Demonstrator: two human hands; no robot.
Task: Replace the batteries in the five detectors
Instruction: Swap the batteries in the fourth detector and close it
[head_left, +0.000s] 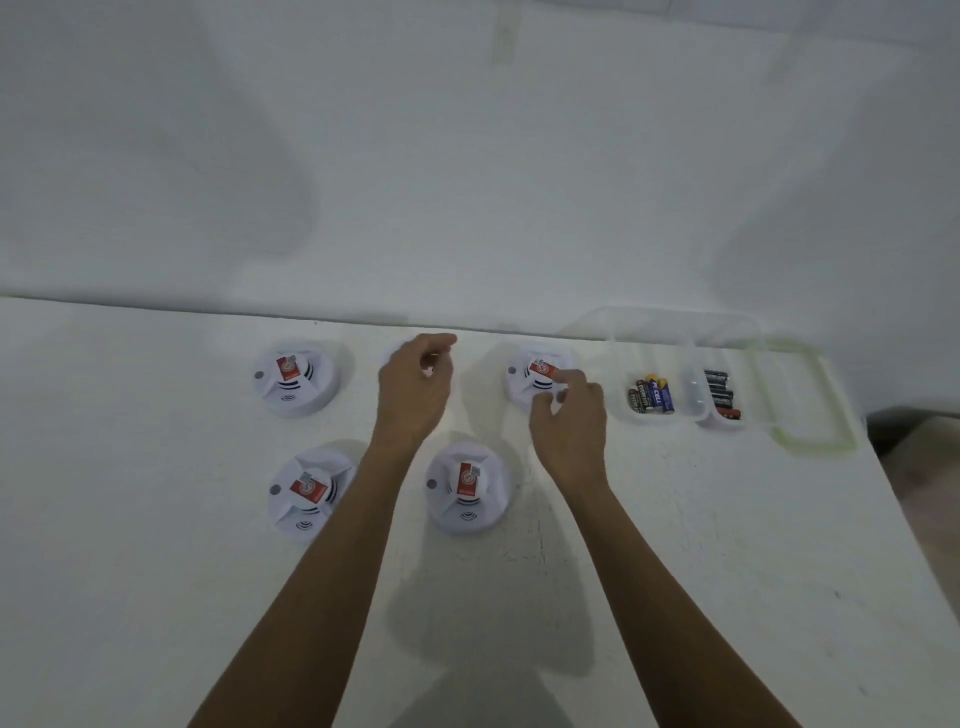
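Head view: five white detectors (467, 488) sit on the worktop (156, 571) (batteries (652, 396) lie in clear tubs (623, 332) at the right), the left hand (415, 387) curled over the middle back detector (394, 354), though I cannot tell whether its fingers (439, 343) grip it, and the right hand (569, 423) reaching loose, empty fingers to the red label (543, 370) on the back-right detector (519, 387).

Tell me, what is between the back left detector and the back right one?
In the head view, the left hand is there, over a third detector mostly hidden beneath it.
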